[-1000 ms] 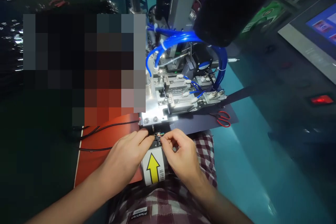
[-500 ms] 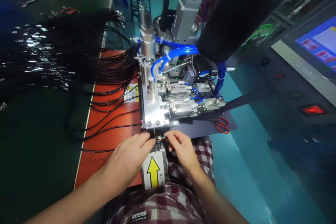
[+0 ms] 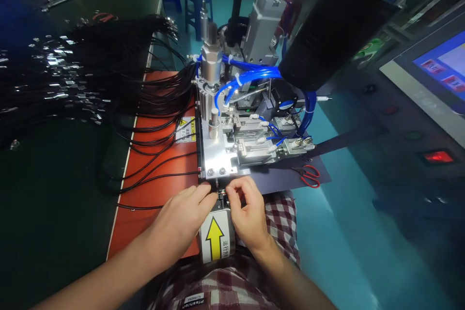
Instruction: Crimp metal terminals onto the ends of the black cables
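Observation:
My left hand (image 3: 185, 213) is closed, thumb and fingers pinched at the front of the metal machine (image 3: 214, 155). A black cable (image 3: 140, 207) runs from the left in under this hand; its gripped end is hidden. Opposite it, my right hand (image 3: 250, 210) has thumb and forefinger pinched together at the thin wires (image 3: 223, 192) of the cable end, which barely show between the fingertips. Both hands are over a small dark fixture (image 3: 220, 202), just behind a white label with a yellow arrow (image 3: 215, 238).
Several black cables (image 3: 156, 157) cross the orange mat (image 3: 145, 232) into the machine's left side, from a large bundle (image 3: 105, 53). Red-handled scissors (image 3: 310, 177) lie on the dark plate at right. A black cylinder (image 3: 323, 38) and a screen panel (image 3: 436, 68) stand right.
My right hand has turned, its fingers curling closer toward the left hand, and the coloured wires seen between them are now mostly covered. The view has shifted slightly.

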Demonstrator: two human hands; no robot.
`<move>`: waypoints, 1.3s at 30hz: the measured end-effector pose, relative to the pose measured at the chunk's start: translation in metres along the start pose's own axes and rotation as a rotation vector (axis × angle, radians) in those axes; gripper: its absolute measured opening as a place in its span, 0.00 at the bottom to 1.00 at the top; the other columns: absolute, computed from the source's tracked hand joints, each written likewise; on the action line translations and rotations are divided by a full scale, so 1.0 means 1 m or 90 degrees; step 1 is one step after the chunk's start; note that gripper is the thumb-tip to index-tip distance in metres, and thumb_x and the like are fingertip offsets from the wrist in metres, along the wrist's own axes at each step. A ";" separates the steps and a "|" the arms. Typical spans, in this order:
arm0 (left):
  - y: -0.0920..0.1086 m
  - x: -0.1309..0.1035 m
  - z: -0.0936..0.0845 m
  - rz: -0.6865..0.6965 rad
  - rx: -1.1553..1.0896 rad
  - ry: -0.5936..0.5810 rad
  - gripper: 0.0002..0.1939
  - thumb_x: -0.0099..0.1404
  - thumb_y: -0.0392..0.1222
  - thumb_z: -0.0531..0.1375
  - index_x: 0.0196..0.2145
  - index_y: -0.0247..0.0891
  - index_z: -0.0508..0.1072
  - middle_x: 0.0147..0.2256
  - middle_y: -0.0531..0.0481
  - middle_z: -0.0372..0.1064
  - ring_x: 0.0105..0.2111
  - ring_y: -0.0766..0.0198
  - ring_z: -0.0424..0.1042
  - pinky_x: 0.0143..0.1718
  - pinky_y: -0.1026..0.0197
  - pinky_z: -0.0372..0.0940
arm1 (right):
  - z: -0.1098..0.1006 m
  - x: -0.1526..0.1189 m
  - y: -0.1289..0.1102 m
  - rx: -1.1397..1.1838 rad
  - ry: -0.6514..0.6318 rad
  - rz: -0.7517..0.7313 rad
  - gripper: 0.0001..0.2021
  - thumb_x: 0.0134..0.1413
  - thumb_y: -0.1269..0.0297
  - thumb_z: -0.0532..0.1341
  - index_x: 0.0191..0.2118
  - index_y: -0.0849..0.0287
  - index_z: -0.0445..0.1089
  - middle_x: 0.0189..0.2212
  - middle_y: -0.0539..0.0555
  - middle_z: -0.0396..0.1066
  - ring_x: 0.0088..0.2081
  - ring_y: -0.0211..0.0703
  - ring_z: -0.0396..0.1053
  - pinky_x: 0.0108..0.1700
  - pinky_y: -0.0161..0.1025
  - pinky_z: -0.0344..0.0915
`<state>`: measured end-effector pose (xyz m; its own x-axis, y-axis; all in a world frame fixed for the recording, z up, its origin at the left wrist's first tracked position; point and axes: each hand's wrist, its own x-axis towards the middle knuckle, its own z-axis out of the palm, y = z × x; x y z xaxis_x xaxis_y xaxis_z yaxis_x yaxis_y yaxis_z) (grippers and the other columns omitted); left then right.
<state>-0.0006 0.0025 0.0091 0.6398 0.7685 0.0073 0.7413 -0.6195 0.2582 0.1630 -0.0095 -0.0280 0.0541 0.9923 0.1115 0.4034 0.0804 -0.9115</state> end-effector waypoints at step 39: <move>0.001 0.001 0.000 -0.041 -0.084 -0.027 0.16 0.61 0.26 0.48 0.41 0.36 0.69 0.38 0.45 0.68 0.35 0.57 0.68 0.34 0.57 0.67 | 0.001 0.004 0.008 0.376 -0.100 0.341 0.13 0.50 0.56 0.60 0.27 0.60 0.62 0.14 0.43 0.56 0.17 0.32 0.52 0.21 0.31 0.49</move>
<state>0.0009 0.0023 0.0090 0.6023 0.7965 -0.0532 0.7494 -0.5411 0.3815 0.1653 -0.0047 -0.0353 -0.0443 0.9083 -0.4159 -0.1923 -0.4163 -0.8887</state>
